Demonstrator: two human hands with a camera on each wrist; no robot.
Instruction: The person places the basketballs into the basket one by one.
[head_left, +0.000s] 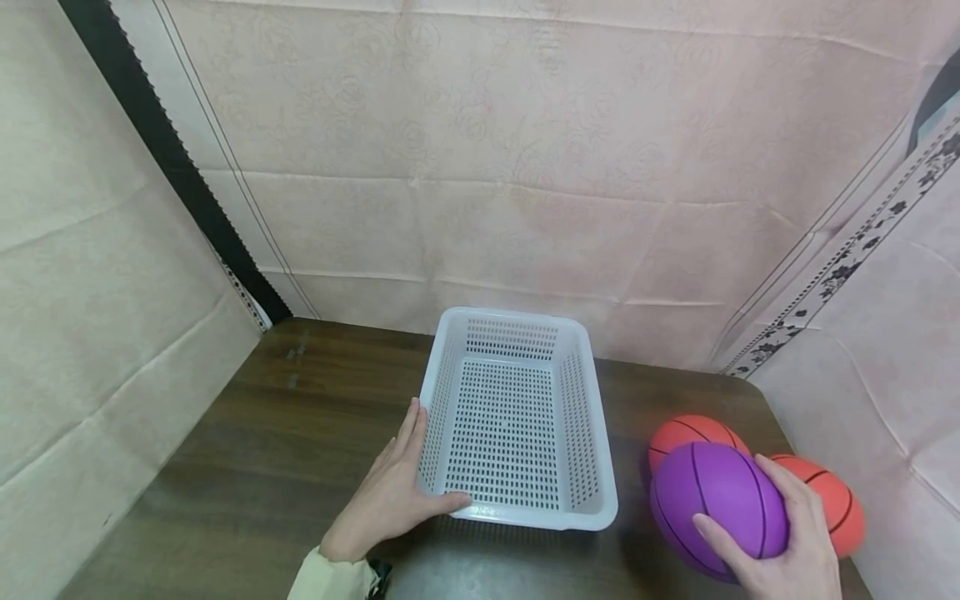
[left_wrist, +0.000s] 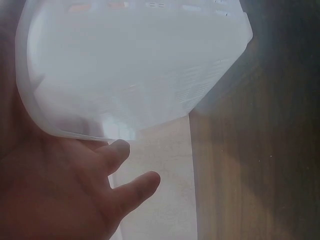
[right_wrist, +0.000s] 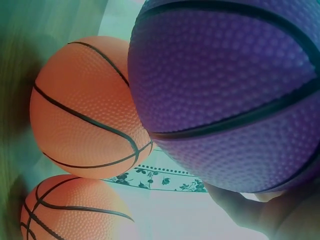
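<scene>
Near the desk's right edge, my right hand grips the purple ball, ideally wide-spread; my straight-fingered left hand touches the basket.

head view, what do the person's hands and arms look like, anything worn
The left hand is bare, with a pale yellowish sleeve ending near the wrist and a black strap partly showing beside it. The right hand is bare too; no sleeve shows there.
</scene>
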